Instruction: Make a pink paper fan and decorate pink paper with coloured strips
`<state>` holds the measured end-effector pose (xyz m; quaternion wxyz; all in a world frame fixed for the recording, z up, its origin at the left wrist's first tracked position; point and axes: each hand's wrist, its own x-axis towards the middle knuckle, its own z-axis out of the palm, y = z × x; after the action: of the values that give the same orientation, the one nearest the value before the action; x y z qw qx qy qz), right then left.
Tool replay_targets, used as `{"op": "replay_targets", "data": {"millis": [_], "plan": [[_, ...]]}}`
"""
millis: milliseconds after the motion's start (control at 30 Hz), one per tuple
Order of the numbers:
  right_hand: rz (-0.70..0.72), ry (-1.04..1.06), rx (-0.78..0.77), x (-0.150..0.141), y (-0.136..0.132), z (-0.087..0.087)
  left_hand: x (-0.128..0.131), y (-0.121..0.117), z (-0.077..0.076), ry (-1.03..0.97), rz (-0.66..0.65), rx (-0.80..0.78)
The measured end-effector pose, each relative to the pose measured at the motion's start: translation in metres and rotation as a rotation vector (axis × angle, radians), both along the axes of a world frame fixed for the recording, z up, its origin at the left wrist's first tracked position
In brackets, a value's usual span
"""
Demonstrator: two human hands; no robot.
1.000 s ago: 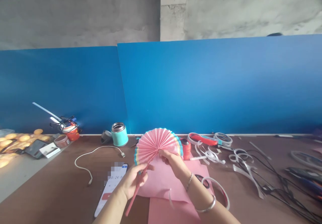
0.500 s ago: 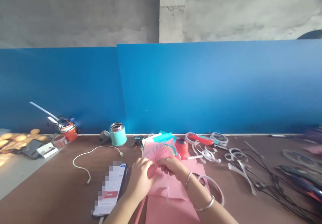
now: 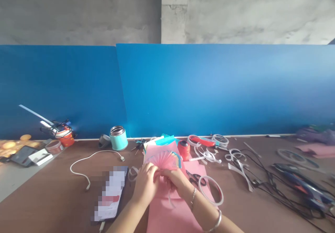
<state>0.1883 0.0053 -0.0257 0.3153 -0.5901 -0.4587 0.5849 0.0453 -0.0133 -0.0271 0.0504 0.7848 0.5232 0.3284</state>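
Pink fan (image 3: 165, 159), hands (image 3: 146, 182) (image 3: 178, 180) (hiding base) — scissors (image 3: 192, 178), phone (image 3: 112, 194)

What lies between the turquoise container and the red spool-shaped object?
In the head view, a dark bunch, possibly keys, and coloured sheets partly hidden by the pink fan.

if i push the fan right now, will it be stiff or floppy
The fan would probably flex rather than stay stiff, since it looks thin and pleated. It might crease most easily where it narrows, close to the left hand and right hand.
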Motion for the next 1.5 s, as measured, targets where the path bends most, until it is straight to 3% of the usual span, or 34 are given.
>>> {"op": "replay_targets", "data": {"millis": [100,233,333,467,567,700,833,1067,1167,1267,1400,1500], "plan": [[-0.031,-0.084,0.037,-0.004,-0.005,0.000,0.000,0.000,0.001,-0.010,-0.012,-0.030],[0.042,-0.234,0.087,0.003,-0.008,0.012,-0.003,0.004,-0.002,-0.061,-0.027,-0.070],[0.060,-0.434,0.167,0.029,-0.013,0.027,-0.006,0.009,-0.009,-0.150,-0.021,-0.096],[-0.049,-0.719,0.294,0.080,-0.026,0.041,-0.008,0.015,-0.014,-0.240,-0.045,-0.187],[0.019,-1.003,0.393,0.102,-0.032,0.037,-0.012,0.019,-0.012,-0.374,-0.085,-0.267],[0.181,-1.091,0.563,0.098,-0.031,0.021,-0.022,0.021,-0.002,-0.586,0.016,-0.268],[0.237,-1.203,0.521,0.088,-0.029,0.019,-0.033,0.020,0.009,-0.618,0.057,-0.292],[0.297,-1.237,0.386,0.089,-0.018,0.026,-0.023,0.007,0.006,-0.270,-0.035,-0.347],[0.267,-1.235,0.371,0.091,-0.015,0.025,-0.016,0.002,0.003,-0.039,-0.007,-0.299],[0.221,-1.214,0.389,0.099,-0.014,0.026,-0.013,0.001,0.004,0.069,0.036,-0.293],[0.131,-0.997,0.348,0.121,-0.012,0.029,-0.015,0.002,0.008,0.057,0.053,-0.284],[0.033,-0.748,0.419,0.139,-0.007,0.025,-0.016,0.002,0.008,0.072,0.030,-0.276]]}}
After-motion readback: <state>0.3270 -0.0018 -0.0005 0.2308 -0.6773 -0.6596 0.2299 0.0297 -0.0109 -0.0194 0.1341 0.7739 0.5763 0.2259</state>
